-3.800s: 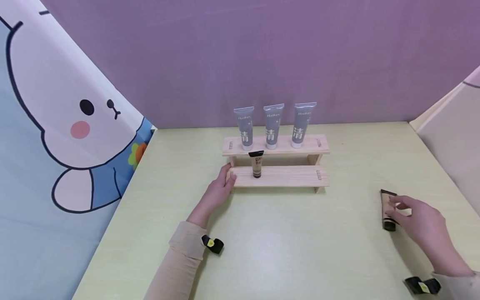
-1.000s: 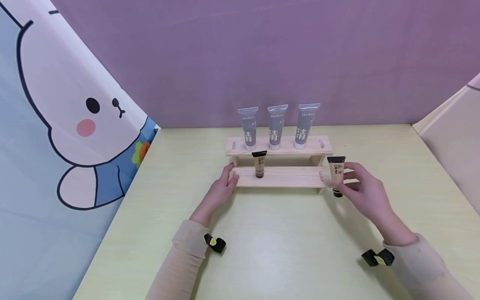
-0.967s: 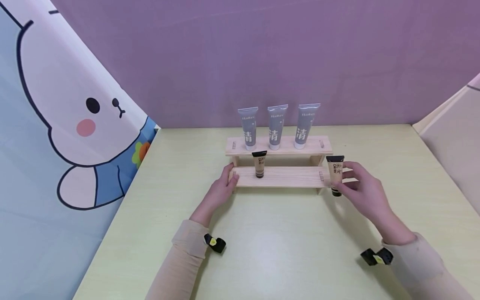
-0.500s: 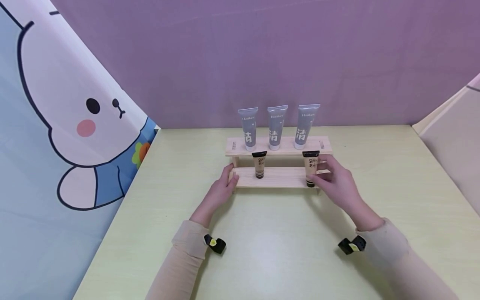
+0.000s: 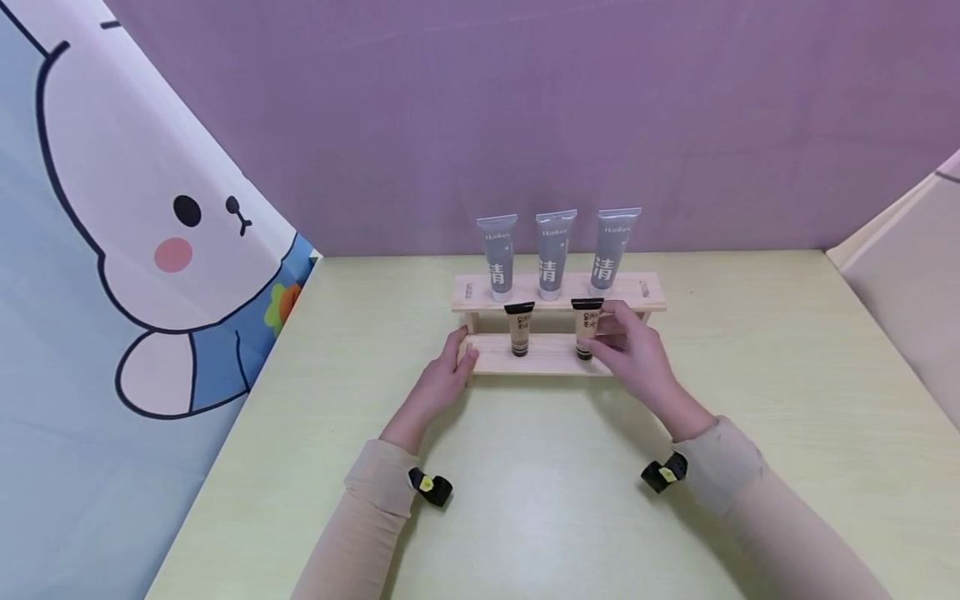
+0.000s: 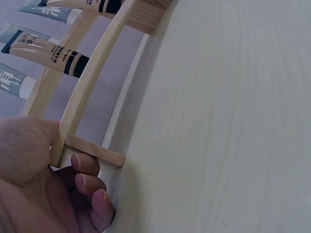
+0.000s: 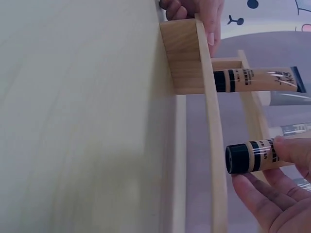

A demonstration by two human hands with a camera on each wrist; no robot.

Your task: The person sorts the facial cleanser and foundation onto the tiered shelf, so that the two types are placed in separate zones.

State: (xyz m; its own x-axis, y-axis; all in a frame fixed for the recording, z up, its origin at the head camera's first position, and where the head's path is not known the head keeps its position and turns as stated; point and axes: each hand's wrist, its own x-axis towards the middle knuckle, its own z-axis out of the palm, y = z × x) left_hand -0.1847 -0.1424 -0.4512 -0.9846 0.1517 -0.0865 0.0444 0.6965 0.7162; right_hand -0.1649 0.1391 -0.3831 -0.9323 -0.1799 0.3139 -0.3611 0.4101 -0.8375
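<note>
My right hand (image 5: 639, 357) pinches a small beige squeeze tube (image 5: 587, 323) with black ends between thumb and fingers. It holds the tube upright, cap down, over the lower shelf of a two-step wooden rack (image 5: 547, 365). In the right wrist view, the cap's underside (image 7: 230, 160) shows close to the shelf. A matching beige tube (image 5: 519, 332) stands on the same shelf, left of the held one. At the rack's left end, my left hand (image 5: 437, 383) grips the lower shelf, thumb on top and fingers curled beneath, as the left wrist view shows.
Three grey-blue tubes, left (image 5: 498, 258), middle (image 5: 553, 257) and right (image 5: 613, 250), stand in a row on the upper shelf. The rack rests on a pale wooden table (image 5: 525, 500). Behind it hangs a purple cloth (image 5: 525, 125); a cartoon-printed cloth (image 5: 90, 333) is at left.
My right hand picked up the beige tube lying at the right of the table, stood it upright and carried it left over the lower shelf. The left hand has kept its grip.
</note>
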